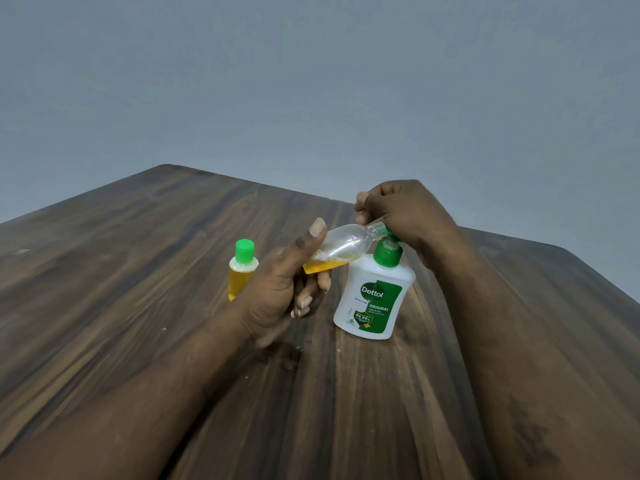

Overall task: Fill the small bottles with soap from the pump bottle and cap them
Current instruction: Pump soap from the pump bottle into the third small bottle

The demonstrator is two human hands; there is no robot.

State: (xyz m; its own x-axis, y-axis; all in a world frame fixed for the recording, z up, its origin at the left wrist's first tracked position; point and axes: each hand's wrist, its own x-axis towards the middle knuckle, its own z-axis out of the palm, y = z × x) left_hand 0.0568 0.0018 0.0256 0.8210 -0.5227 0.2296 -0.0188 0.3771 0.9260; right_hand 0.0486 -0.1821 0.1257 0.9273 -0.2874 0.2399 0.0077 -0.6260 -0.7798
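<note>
Head view, looking down across a dark wooden table (138, 306) whose far edge meets a plain grey wall (311, 81) filling the upper half of the frame. Both bare forearms reach in from the bottom corners and meet a little right of centre. The left hand (280, 289) grips an uncapped small bottle (341, 245) of clear plastic, its thumb (311, 237) stretched up along the near side and the other fingers curled beneath the base. This bottle is held in the air and tilted, base low toward the left, neck raised to the right, so that its threaded mouth sits right at the spout of the green pump head (386, 252). A shallow pool of orange-yellow soap (317, 266) lies in the bottle's lower end; the rest of it is clear. The Dettol pump bottle (375, 299), white with a green label, stands upright on the table just right of the left hand. The right hand (398, 209) lies on top of the pump head, knuckles up and fingers curled; whether those fingers clasp anything cannot be told from here. Left of centre, partly hidden behind the left hand, a capped small bottle (242, 268) stands upright on the table, filled with yellow soap almost to the neck and closed with a bright green cap (244, 251).
</note>
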